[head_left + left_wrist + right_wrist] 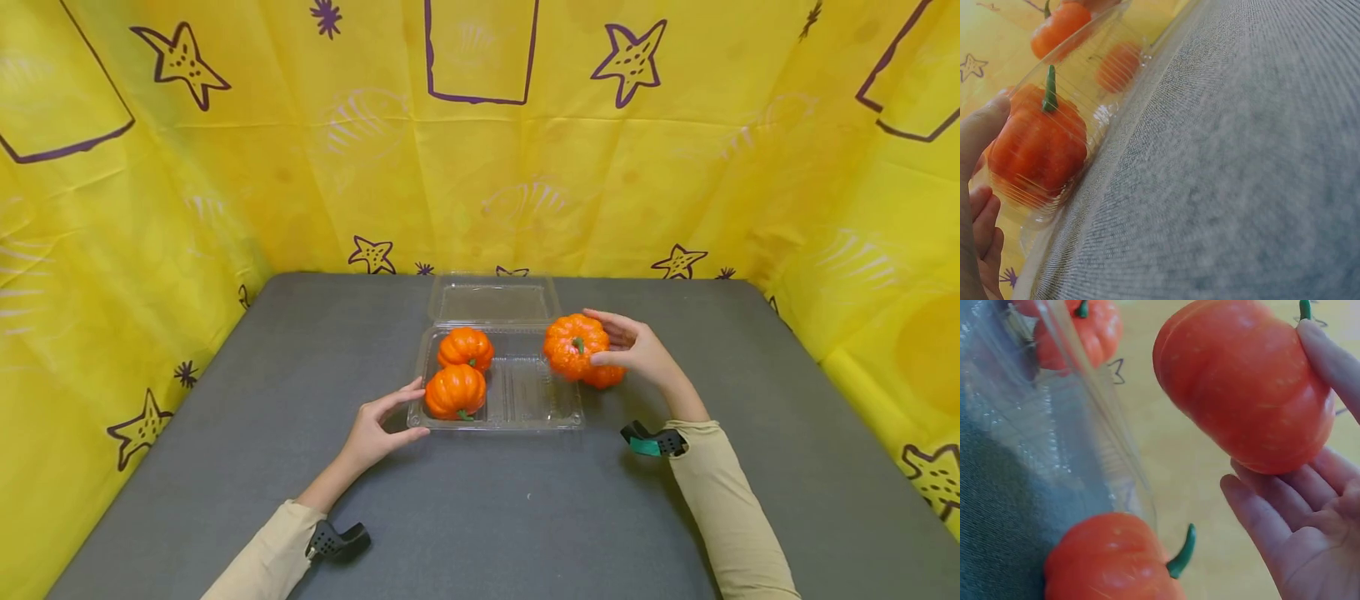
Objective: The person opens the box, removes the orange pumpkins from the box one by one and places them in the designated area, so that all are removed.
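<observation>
My right hand point(637, 348) holds a small orange pumpkin point(573, 345) with a green stem, thumb on one side and fingers on the other. It is raised over the right edge of a clear plastic clamshell container point(528, 425). Another pumpkin point(606, 377) sits just outside that edge, partly hidden by the held one. Inside the container's left half are two pumpkins, one behind point(465, 347) and one in front point(455, 392). At the front left corner, my left hand point(372, 429) grips the container with thumb and fingertips; the left wrist view has its thumb point(988, 122) at the rim.
The container's hinged lid point(495, 300) lies open toward the back of the grey table point(480, 517). A yellow cloth point(480, 192) with purple starfish drawings hangs behind the table and along both sides. Each wrist wears a black camera mount.
</observation>
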Action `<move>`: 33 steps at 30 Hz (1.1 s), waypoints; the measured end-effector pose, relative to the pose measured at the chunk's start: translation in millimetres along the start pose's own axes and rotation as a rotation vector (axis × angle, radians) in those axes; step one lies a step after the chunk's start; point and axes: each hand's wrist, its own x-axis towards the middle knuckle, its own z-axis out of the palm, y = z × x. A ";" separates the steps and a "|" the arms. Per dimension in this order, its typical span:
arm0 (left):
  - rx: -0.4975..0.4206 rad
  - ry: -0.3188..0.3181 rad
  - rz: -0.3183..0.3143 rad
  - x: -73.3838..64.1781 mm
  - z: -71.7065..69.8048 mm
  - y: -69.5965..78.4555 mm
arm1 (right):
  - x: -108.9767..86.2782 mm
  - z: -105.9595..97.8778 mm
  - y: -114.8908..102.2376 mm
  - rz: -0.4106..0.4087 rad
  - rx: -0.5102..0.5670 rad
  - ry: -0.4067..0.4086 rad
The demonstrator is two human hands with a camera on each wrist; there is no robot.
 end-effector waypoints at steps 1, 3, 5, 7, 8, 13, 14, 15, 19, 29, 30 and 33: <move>0.002 0.001 -0.002 0.0 -0.1 0.2 | -0.7 -1.8 0.2 -0.005 0.008 -0.004; 0.004 0.002 -0.009 -0.2 -0.3 0.3 | -2.1 -5.2 0.2 -0.004 0.013 -0.005; 0.008 0.001 -0.012 -0.2 -0.4 0.0 | -3.7 -8.0 -0.3 0.006 0.017 -0.006; 0.011 0.000 -0.012 -0.2 -0.4 -0.1 | -5.1 -10.3 -1.0 0.015 0.013 -0.010; 0.012 0.000 -0.011 -0.2 -0.4 0.0 | -5.5 -11.3 -1.7 0.018 0.008 -0.009; 0.015 0.002 0.011 0.2 0.1 -0.1 | -7.6 -17.5 -3.5 0.011 -0.007 0.007; 0.017 0.003 0.015 0.4 0.2 0.2 | -8.4 -19.3 -3.7 0.010 -0.015 0.015; 0.018 0.003 0.020 0.5 0.1 0.4 | -9.4 -21.1 -3.9 0.008 -0.019 0.020; 0.021 0.008 0.028 0.9 0.2 0.7 | -14.1 -30.0 -5.6 -0.002 -0.012 0.045; 0.042 0.017 0.020 2.6 1.0 2.0 | -24.0 -50.5 -3.9 -0.065 0.158 0.113; 0.043 0.017 0.022 2.4 0.9 2.0 | -25.3 -52.0 -2.7 -0.063 0.167 0.121; 0.048 0.016 0.021 1.6 0.6 2.4 | -29.3 -55.9 1.2 -0.047 0.159 0.141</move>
